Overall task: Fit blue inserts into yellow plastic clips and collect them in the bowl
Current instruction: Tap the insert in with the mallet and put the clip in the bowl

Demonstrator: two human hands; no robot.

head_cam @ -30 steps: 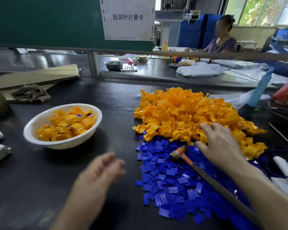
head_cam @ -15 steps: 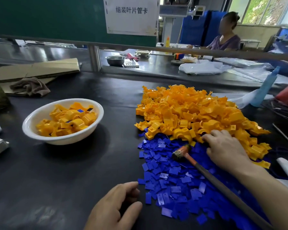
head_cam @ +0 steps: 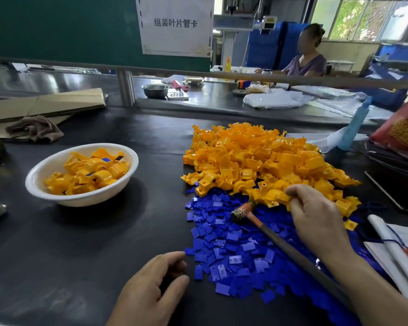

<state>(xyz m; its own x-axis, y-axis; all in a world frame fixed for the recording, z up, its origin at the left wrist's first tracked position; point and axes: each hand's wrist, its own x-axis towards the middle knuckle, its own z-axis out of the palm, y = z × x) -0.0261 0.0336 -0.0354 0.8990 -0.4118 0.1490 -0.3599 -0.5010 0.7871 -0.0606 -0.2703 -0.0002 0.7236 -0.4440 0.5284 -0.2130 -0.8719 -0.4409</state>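
Black table (head_cam: 80,255): right hand (head_cam: 316,222) grips a yellow clip (head_cam: 277,198).

Place: factory assembly workshop — rows of long black-topped workbenches (head_cam: 85,260).
Bulk parts: heap of yellow plastic clips (head_cam: 257,158) at 1 o'clock, flat blue plastic inserts (head_cam: 231,257) spread just before it.
Sign: white paper sheet (head_cam: 174,38) printed with Chinese characters, 12 o'clock.
Neighbour: seated person (head_cam: 307,63) at the far bench — 1 o'clock.

One wide-angle camera, worn on the head, looks forward and down over the dark worktable (head_cam: 57,255) from close range: left hand (head_cam: 151,292) at 6 o'clock, right hand (head_cam: 316,222) at 4 o'clock, yellow clips (head_cam: 257,158) centre-right, neighbouring bench (head_cam: 222,102) toward 12 o'clock.
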